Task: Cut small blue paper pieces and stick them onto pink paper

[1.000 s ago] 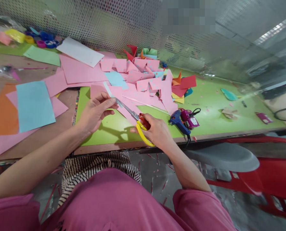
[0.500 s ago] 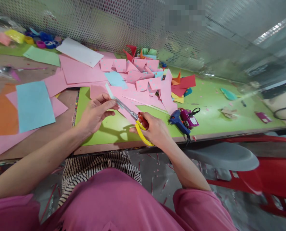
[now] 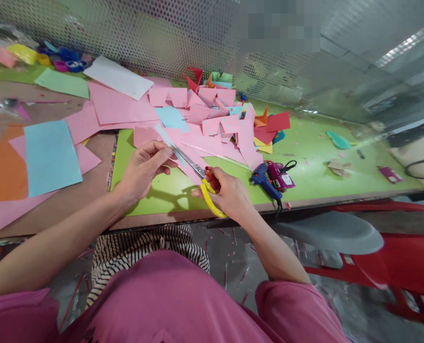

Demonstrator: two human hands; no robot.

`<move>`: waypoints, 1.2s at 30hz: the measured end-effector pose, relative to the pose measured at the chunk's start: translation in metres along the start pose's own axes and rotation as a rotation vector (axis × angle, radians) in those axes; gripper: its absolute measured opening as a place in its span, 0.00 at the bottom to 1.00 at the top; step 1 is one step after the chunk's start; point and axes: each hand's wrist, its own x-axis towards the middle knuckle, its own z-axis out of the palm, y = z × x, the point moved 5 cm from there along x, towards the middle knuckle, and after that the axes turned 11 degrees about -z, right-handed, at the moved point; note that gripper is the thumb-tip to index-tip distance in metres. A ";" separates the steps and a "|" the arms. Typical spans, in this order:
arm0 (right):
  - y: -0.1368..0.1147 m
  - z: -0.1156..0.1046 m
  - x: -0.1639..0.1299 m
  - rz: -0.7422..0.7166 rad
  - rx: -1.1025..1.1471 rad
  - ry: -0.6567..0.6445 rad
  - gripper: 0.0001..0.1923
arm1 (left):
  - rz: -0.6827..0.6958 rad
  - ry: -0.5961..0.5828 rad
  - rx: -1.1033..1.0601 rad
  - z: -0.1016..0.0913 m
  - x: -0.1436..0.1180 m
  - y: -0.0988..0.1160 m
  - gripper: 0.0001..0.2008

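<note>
A narrow pale paper strip (image 3: 164, 136) is held above the green cutting mat (image 3: 154, 190), pinched at its near end by the left hand (image 3: 140, 169), whose grip is clamped on it between thumb and fingers. The strip slants up and away from that hand. The right hand (image 3: 229, 193), just right of the left, has its grip closed around the yellow-handled scissors (image 3: 201, 178); the blades point toward the strip and meet it beside the left fingertips. Whether the blades are parted cannot be told.

The mat lies on a brown bench (image 3: 72, 200). Beyond the scissors, a heap of pink dotted paper pieces (image 3: 212, 119) covers the far part of the mat. Right of the scissors, near the right hand, lie a blue glue gun (image 3: 265, 181) and a magenta tool (image 3: 281, 177), touching each other. Left of the mat sit a light blue sheet (image 3: 49, 155) and an orange sheet (image 3: 1, 166). A perforated metal screen (image 3: 143, 33) stands behind the bench. A red chair (image 3: 404, 267) stands right of the bench.
</note>
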 end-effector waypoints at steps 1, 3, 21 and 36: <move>0.000 0.000 0.000 -0.007 0.005 0.007 0.34 | -0.002 -0.001 -0.003 0.000 0.000 0.000 0.12; -0.001 0.000 0.000 -0.020 0.013 0.019 0.34 | -0.010 0.003 -0.005 0.000 0.000 -0.001 0.11; 0.002 -0.005 -0.002 -0.039 -0.065 0.042 0.32 | -0.035 -0.009 0.014 0.001 -0.001 0.002 0.10; -0.001 -0.007 -0.002 -0.035 -0.060 0.049 0.31 | 0.037 0.002 0.029 0.001 0.003 -0.001 0.10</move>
